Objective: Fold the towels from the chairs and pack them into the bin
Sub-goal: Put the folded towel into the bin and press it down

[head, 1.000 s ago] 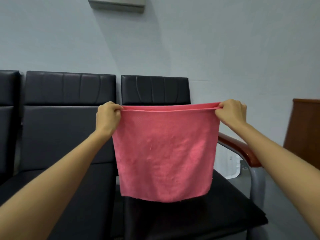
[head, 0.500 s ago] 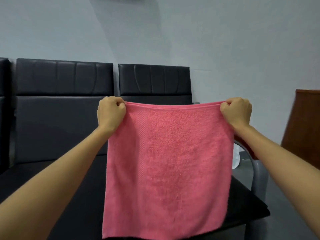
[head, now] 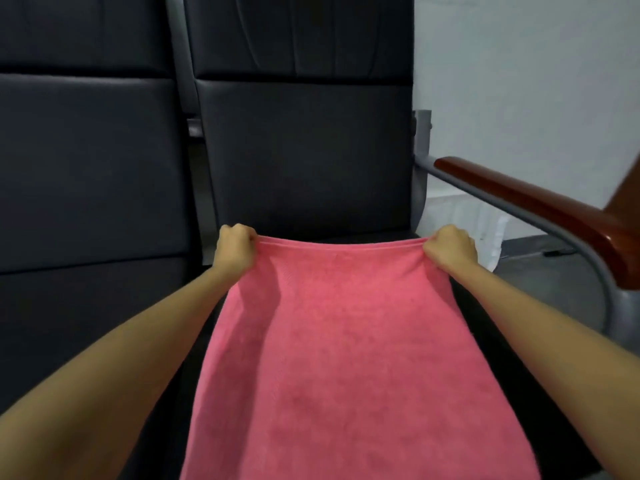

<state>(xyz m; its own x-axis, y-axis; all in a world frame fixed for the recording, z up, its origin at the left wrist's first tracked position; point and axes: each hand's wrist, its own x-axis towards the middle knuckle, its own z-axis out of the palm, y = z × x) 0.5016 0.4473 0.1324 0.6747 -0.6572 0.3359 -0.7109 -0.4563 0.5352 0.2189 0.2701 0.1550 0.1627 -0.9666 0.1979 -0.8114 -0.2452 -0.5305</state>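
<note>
The pink terry towel (head: 346, 358), hanging upright in the air half a second ago, now slopes low over the seat of the black padded chair (head: 304, 150), probably to be laid flat there for folding. The left hand (head: 235, 249) and right hand (head: 450, 252) each pinch a far corner with fingers curled tight. No bin is in view.

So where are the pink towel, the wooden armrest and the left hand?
pink towel (head: 346, 341): head view, middle of the cloth.
wooden armrest (head: 536, 206): head view, its top.
left hand (head: 235, 251): head view, its back.
</note>
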